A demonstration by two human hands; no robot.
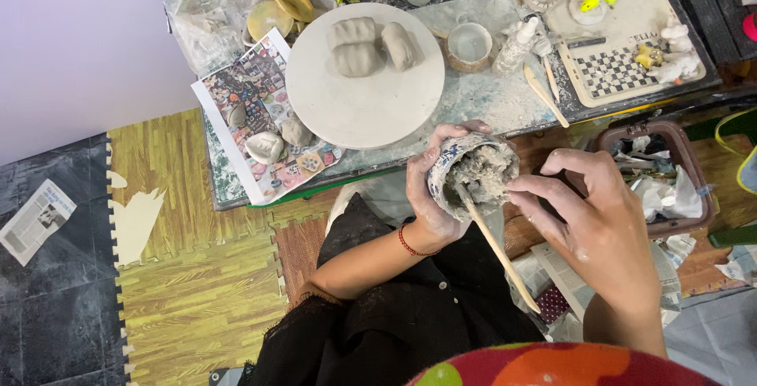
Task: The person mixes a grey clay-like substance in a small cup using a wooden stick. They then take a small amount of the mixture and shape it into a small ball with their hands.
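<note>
Head view showed your left hand (pixel 430 197) wrapped around the patterned cup (pixel 473 175), held over your lap at about 5 o'clock from the round board (pixel 347 106). Your right hand (pixel 595 224) pinched the wooden stick (pixel 497 248), its tip sunk in grey clay. The cup looked full and lumpy; 3 shaped clay lumps (pixel 371 45) sat on the board.
</note>
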